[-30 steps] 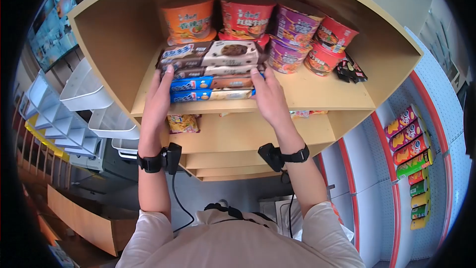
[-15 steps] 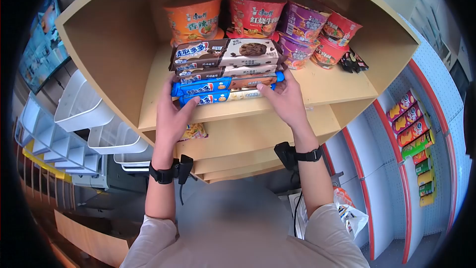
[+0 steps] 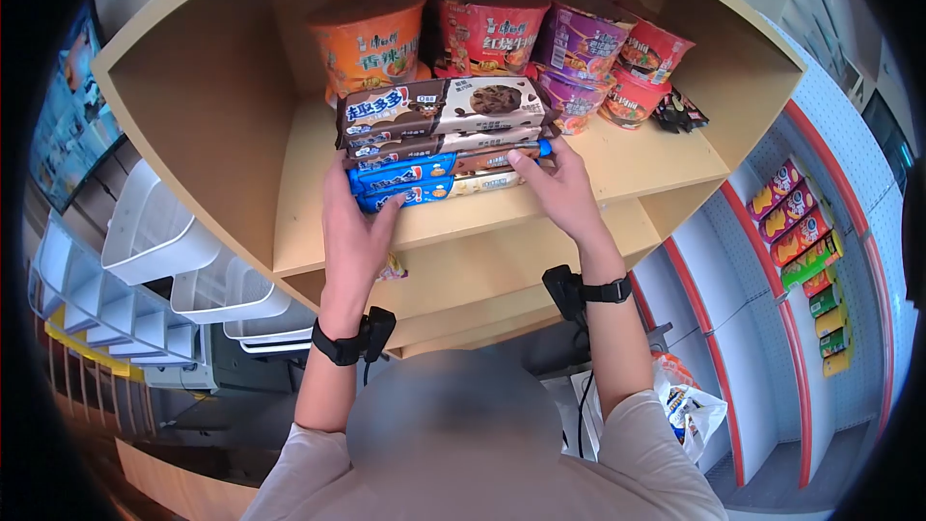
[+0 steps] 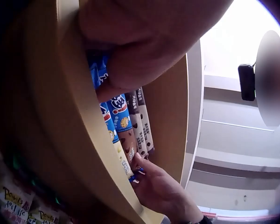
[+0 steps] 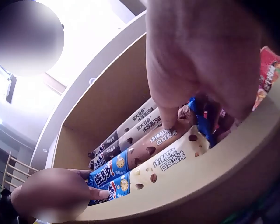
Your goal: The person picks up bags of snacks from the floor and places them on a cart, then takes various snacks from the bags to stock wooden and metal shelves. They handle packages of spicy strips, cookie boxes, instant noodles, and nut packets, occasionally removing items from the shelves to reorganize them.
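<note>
Several cookie packs lie stacked at the shelf's front: brown-and-white packs (image 3: 497, 101) on top, blue-ended packs (image 3: 400, 176) below. My left hand (image 3: 355, 241) grips the stack's left end, its thumb on the front of the lowest blue pack. At the right end, my right hand (image 3: 567, 195) holds the blue packs, thumb on the upper one. The left wrist view has my left hand (image 4: 149, 39) over the blue ends (image 4: 119, 112); its far fingers are hidden. In the right wrist view, a fingertip of my right hand (image 5: 200, 60) presses the brown part of a pack (image 5: 151, 144).
Behind the packs stand orange (image 3: 371, 43), red (image 3: 492, 34) and purple (image 3: 584, 43) noodle tubs, with a small black packet (image 3: 681, 112) at the right. The shelf edge (image 3: 463, 222) runs below. White bins (image 3: 154, 222) are on the left, snack tubes (image 3: 801, 232) on the right.
Both hands have shifted their hold: the thumbs now lie on the fronts of the blue packs, fingers around the ends. The packs appear slightly further right and tilted in the head view, which has also shifted.
</note>
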`<state>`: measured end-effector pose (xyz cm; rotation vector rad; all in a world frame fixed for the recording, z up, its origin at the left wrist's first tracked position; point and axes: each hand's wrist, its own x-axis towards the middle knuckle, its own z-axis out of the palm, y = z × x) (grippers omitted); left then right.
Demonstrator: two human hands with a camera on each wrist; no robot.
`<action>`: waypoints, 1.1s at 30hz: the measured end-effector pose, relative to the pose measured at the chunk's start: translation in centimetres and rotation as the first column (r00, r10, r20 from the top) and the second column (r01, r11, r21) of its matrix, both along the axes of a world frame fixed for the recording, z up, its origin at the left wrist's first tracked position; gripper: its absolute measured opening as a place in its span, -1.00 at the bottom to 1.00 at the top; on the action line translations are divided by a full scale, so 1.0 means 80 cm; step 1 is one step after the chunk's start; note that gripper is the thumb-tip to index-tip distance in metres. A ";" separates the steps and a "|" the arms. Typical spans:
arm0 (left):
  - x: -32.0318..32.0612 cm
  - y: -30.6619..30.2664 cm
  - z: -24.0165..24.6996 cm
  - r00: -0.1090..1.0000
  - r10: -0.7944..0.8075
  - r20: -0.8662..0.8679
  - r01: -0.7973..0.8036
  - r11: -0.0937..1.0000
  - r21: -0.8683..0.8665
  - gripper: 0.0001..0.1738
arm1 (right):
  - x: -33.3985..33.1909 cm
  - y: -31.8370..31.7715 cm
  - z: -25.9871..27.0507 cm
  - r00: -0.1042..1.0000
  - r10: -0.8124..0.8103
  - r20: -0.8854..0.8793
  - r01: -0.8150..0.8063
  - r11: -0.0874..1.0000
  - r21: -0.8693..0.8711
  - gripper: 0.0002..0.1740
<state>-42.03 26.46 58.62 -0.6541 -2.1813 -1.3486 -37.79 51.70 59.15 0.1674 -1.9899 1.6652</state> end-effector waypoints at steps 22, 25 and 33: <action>-0.003 -0.001 0.000 0.996 -0.044 0.078 0.034 0.992 0.123 -0.31 | 0.009 0.003 -0.008 0.993 -0.108 0.040 0.104 0.991 0.089 -0.47; -0.003 -0.001 0.000 0.995 -0.048 0.087 0.035 0.988 0.148 -0.28 | 0.011 -0.012 -0.003 0.965 -0.137 -0.223 0.108 0.985 -0.137 -0.38; 0.007 0.007 0.025 0.999 -0.041 -0.031 0.047 0.980 0.193 -0.24 | -0.005 -0.006 0.029 0.971 -0.084 -0.225 0.086 0.996 -0.002 -0.48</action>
